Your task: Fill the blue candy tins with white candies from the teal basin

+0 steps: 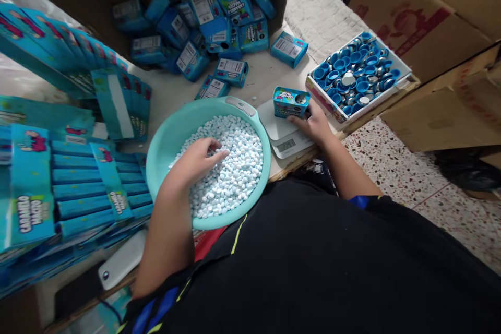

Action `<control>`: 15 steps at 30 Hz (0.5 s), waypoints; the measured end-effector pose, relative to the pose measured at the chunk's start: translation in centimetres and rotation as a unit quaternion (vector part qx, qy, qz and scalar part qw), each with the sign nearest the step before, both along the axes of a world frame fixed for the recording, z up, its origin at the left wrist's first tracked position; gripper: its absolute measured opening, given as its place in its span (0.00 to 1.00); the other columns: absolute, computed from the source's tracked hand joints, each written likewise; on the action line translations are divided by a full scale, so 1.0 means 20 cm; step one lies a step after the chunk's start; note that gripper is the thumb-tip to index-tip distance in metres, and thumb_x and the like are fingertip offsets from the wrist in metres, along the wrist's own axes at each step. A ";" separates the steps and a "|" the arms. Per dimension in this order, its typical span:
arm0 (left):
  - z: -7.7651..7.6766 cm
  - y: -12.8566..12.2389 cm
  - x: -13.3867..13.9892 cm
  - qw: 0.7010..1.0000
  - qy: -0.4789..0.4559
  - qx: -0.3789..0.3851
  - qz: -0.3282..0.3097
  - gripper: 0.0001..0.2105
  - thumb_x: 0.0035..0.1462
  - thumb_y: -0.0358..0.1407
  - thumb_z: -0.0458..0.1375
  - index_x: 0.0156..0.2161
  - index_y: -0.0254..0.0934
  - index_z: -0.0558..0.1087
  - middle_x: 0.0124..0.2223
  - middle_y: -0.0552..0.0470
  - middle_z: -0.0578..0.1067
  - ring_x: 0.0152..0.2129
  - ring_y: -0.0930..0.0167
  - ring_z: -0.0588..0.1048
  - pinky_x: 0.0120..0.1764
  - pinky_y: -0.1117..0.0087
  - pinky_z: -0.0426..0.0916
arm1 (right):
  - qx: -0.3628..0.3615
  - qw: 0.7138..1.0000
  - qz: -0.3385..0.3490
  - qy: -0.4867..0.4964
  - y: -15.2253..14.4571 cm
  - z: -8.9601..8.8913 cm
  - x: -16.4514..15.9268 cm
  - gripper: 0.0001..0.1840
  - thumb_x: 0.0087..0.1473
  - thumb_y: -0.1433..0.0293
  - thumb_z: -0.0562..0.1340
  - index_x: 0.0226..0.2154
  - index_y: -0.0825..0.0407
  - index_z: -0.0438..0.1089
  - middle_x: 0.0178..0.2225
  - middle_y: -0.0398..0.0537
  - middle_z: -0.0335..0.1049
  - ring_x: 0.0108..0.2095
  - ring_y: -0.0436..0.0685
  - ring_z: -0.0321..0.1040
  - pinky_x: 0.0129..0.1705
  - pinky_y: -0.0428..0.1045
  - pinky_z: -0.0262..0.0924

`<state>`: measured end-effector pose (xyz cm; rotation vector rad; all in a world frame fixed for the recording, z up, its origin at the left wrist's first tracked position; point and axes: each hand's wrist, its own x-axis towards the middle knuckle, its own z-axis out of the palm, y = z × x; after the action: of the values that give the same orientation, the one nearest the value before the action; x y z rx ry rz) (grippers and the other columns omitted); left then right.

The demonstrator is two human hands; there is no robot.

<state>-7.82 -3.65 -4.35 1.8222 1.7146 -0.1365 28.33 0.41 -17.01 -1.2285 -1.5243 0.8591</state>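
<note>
My left hand (195,159) reaches into a turquoise plastic basin (158,138) filled with small pale blue and white candies (235,177). Its thumb and forefinger are apart over the candies, with the other fingers partly hidden. With my right hand (315,122) I grip a small blue candy box (288,103) by its side, thumb in front. The box is at the white digital scale (295,145), over its plate; a round hole shows in the top of the box. I cannot tell whether the box rests on the plate.
A white-rimmed carton (331,109) of blue and silver caps stands at right. Blue candy boxes (235,2) pile up inside a brown carton and spill onto the table. Blue display boxes (31,188) are stacked at left, near a white phone (123,261). Cardboard boxes (407,15) stand behind.
</note>
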 end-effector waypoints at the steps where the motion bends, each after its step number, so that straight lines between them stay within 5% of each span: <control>1: 0.01 0.00 0.00 1.000 0.006 -0.002 0.000 0.26 0.57 0.59 0.57 0.47 0.37 0.75 0.53 0.39 0.79 0.49 0.51 0.77 0.56 0.53 0.71 | 0.002 0.999 0.007 0.044 0.00 -0.02 0.00 0.41 0.51 0.37 0.70 0.57 0.44 0.70 0.54 0.55 0.80 0.55 0.70 0.78 0.60 0.67 0.73; 4: 0.01 0.00 0.01 1.000 0.010 0.005 -0.003 0.24 0.58 0.58 0.57 0.45 0.38 0.75 0.51 0.40 0.81 0.47 0.52 0.78 0.52 0.55 0.72 | 0.032 0.991 0.009 0.127 0.01 -0.07 0.00 0.47 0.49 0.31 0.67 0.60 0.42 0.66 0.53 0.53 0.80 0.55 0.67 0.79 0.57 0.63 0.75; 8: 0.00 0.00 0.01 1.000 0.002 0.023 -0.009 0.22 0.58 0.57 0.58 0.42 0.40 0.75 0.46 0.41 0.82 0.43 0.52 0.79 0.44 0.57 0.72 | 0.047 0.995 -0.011 0.091 0.03 -0.11 0.02 0.52 0.48 0.23 0.58 0.59 0.44 0.67 0.49 0.54 0.80 0.53 0.67 0.79 0.52 0.62 0.77; 15: 0.02 -0.02 0.02 1.000 0.009 0.026 0.000 0.19 0.60 0.55 0.59 0.41 0.41 0.76 0.41 0.44 0.82 0.36 0.57 0.78 0.36 0.62 0.68 | 0.043 0.992 -0.107 0.045 0.01 -0.09 0.03 0.49 0.63 0.29 0.37 0.59 0.45 0.68 0.44 0.52 0.75 0.47 0.63 0.80 0.52 0.62 0.76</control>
<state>-7.37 -4.05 -3.90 1.8629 1.7453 -0.1099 29.03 0.53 -18.80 -1.2479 -1.3176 0.6919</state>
